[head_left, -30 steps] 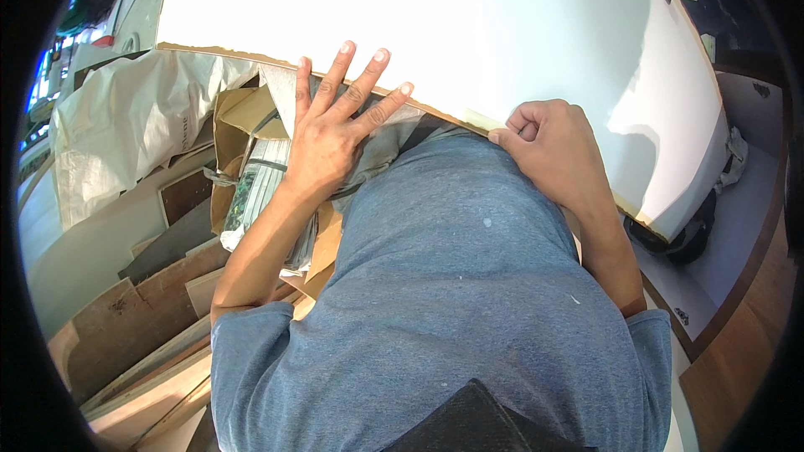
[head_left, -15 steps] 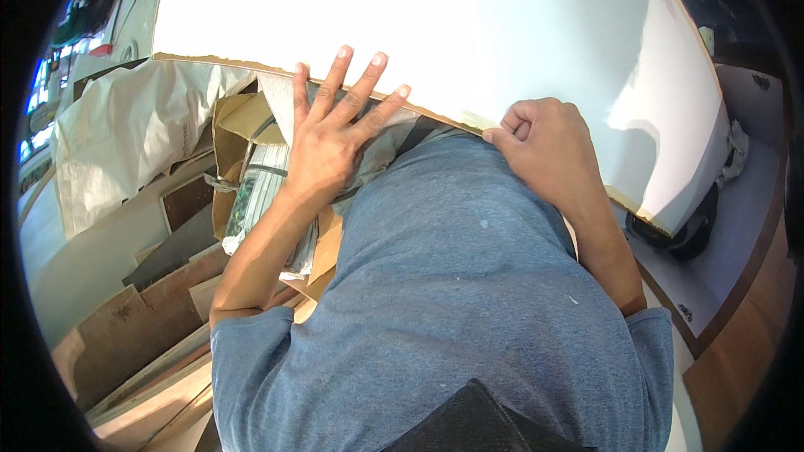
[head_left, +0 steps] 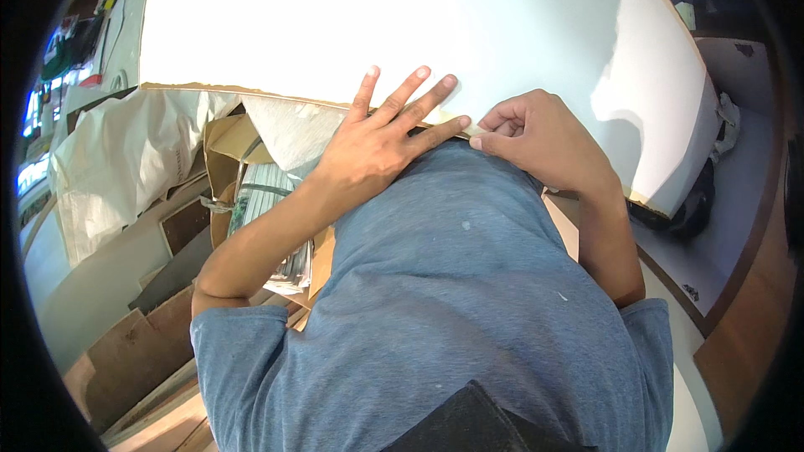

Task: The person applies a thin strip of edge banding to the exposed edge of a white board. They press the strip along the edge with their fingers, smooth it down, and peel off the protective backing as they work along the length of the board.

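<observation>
A large white board (head_left: 352, 17) lies across the top of the view, with a ragged tan strip (head_left: 201, 86) along its near edge. My left hand (head_left: 377, 146) rests across that edge, fingers spread over the white surface. Just to its right my right hand (head_left: 544, 138) is curled at the same edge, thumb and forefinger close together by a pale strip; whether they grip it is too small to tell. The edge is close against the front of my blue shirt (head_left: 444, 276).
At left are a white plastic sheet (head_left: 126, 167), a tied bundle (head_left: 260, 201) in brown cardboard and stacked wooden offcuts (head_left: 126, 343). At right, a white panel with brown edging (head_left: 729, 268) and a dark object (head_left: 695, 201) lie below the board. Cluttered gear (head_left: 75, 50) stands at upper left.
My left hand has moved rightward along the edge, closer to my right hand. The board's left part and the things at left sit somewhat lower in view.
</observation>
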The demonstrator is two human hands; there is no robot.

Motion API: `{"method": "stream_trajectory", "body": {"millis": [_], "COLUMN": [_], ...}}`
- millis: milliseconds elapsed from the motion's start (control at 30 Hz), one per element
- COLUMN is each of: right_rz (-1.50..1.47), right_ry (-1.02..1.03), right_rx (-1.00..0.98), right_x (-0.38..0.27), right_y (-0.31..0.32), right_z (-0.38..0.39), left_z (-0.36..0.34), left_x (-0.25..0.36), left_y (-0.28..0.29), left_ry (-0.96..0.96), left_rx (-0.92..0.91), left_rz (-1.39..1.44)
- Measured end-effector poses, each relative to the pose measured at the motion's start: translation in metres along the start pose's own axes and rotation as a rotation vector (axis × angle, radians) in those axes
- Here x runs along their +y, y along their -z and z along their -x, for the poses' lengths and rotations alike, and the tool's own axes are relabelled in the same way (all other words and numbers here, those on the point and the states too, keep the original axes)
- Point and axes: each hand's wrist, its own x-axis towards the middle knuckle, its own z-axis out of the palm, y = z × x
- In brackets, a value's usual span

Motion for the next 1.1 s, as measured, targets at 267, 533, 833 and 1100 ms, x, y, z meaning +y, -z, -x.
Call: {"method": "stream_trajectory", "body": {"millis": [267,533,833,1100], "right_rz": [0.039,0.051,0.016,0.124], "right_ry": [0.028,0.102,0.298,0.477], "right_rx": [-0.056,-0.022,0.028,0.041], "right_x": [0.004,-0.001,-0.048,-0.093], "right_y": [0.008,0.005,0.003,-0.027], "right_z": [-0.006,-0.009,-0.031,-0.062], "left_z": [0.041,-0.01,-0.019,0.011], "left_x": [0.009,0.012,-0.023,-0.08], "left_y": [0.022,0.004,0.044,0.055], "left_ry": [1.069,0.959,0.772,0.827], "left_rx": [0.093,0.69,1.028,1.14], "left_rz": [1.36,1.897,1.922,1.872]}}
